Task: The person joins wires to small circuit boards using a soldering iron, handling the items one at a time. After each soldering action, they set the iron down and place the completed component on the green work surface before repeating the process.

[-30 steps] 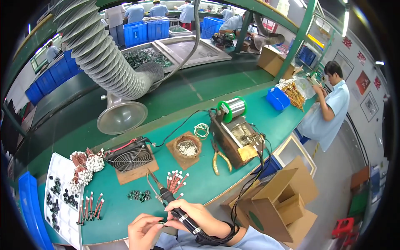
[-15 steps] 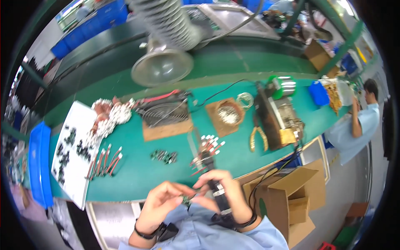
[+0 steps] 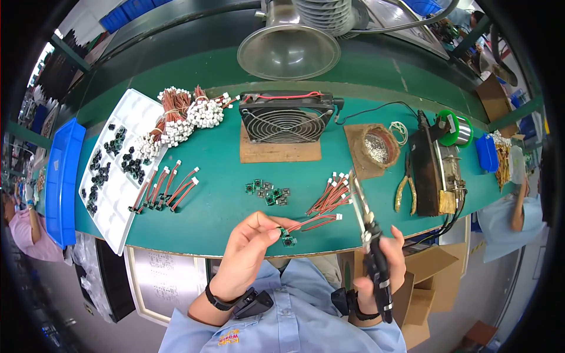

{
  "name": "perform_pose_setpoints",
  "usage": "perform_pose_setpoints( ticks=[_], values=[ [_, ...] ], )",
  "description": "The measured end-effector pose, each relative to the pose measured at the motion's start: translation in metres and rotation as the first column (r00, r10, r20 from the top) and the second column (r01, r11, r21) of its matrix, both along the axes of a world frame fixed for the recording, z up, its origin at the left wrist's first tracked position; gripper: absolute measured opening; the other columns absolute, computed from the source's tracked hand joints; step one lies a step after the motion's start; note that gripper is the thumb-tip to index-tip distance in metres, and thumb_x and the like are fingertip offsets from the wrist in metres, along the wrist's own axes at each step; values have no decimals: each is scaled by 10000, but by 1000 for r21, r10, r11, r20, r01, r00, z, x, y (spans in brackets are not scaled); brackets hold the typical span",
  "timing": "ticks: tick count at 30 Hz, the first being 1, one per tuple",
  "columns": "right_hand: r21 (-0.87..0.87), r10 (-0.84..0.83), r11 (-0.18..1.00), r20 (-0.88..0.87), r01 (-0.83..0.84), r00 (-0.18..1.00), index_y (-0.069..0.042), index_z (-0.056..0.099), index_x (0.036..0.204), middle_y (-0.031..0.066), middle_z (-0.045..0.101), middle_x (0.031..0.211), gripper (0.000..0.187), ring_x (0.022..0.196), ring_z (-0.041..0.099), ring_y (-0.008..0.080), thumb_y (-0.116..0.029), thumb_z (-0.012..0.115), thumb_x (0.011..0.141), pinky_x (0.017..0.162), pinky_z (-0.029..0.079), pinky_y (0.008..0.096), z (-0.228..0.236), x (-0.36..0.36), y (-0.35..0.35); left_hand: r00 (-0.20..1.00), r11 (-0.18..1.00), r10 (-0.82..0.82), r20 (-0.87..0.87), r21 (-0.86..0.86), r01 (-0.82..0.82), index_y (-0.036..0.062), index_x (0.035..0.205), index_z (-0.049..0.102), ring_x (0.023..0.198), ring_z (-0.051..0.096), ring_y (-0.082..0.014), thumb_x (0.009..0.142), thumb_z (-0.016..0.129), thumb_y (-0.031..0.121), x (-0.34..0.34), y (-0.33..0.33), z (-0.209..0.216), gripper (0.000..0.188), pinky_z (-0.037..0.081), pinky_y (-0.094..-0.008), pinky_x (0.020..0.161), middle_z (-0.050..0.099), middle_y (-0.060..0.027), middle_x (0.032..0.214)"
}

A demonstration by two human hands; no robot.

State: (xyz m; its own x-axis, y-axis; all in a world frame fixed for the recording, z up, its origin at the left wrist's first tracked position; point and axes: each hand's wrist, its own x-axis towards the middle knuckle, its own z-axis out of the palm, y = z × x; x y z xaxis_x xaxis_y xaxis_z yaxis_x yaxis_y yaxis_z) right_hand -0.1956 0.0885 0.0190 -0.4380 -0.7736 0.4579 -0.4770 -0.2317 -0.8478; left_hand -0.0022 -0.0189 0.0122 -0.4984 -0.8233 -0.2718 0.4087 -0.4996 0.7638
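Pinched between thumb and fingers of my left hand (image 3: 250, 244) is a small green circuit board (image 3: 288, 240). A pair of red and dark wires runs right from it to a white connector (image 3: 338, 217). My right hand (image 3: 385, 265) is wrapped around the black handle of a soldering iron (image 3: 375, 259), its metal tip pointing up and away, apart from the board. Beyond the iron's near side lies a bundle of loose wire leads (image 3: 331, 193) with white ends. Several small green boards (image 3: 268, 192) lie in a cluster ahead of my left hand.
Wired boards (image 3: 168, 191) lie left, beside a white tray (image 3: 120, 191) of black parts and wire bundles (image 3: 182, 117). A blue bin (image 3: 60, 182) stands further left. A fan (image 3: 288, 117) stands ahead. Rightward are a tin (image 3: 379, 147), pliers (image 3: 406, 188), soldering station (image 3: 426, 170) and solder spool (image 3: 456, 129).
My hands were close together over the board; now my right hand with the soldering iron has drawn away to the right. The wired board shows clearly in my left hand. The view has shifted.
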Motion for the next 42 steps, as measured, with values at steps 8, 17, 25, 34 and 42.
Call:
perform_pose_setpoints(
  ticks=[8, 17, 25, 34, 42],
  values=[
    [114, 374, 927, -229, -357, 899, -107, 613, 1033, 17, 621, 756, 481, 676, 607, 167, -224, 800, 606, 915, 325, 417, -5, 3, 6, 984, 983, 82, 158, -173, -54, 41, 854, 485, 984, 567, -184, 863, 498, 58, -5, -8, -2, 23, 388, -326, 912, 628, -177, 1038],
    [110, 363, 932, -249, -346, 898, -106, 643, 961, -10, 614, 704, 390, 629, 596, 139, -209, 780, 611, 901, 323, 387, -7, 7, 3, 975, 978, 93, 200, -204, -51, 36, 860, 484, 971, 577, -178, 868, 496, 49, -6, -7, -1, 20, 407, -314, 888, 634, -178, 1035],
    [113, 355, 935, -252, -337, 900, -105, 641, 955, -12, 614, 700, 369, 623, 592, 132, -207, 769, 624, 901, 324, 374, -7, 8, 2, 971, 979, 78, 225, -202, -31, 35, 860, 484, 972, 575, -167, 872, 497, 53, -7, -7, 0, 25, 411, -305, 887, 633, -183, 1039],
    [98, 342, 940, -262, -328, 902, -108, 641, 955, -16, 611, 697, 364, 622, 590, 126, -205, 766, 628, 901, 325, 369, -9, 8, 2, 968, 973, 92, 233, -228, -37, 31, 869, 484, 976, 578, -174, 874, 494, 46, -8, -6, -1, 19, 415, -310, 896, 631, -187, 1044],
    [120, 358, 934, -295, -337, 886, -95, 610, 962, 18, 604, 672, 371, 616, 582, 167, -237, 755, 651, 900, 324, 416, -11, 8, 4, 967, 971, 100, 236, -234, -44, 31, 880, 482, 995, 580, -190, 878, 490, 40, -9, -6, 0, 12, 414, -320, 905, 626, -190, 1057]
  ],
)
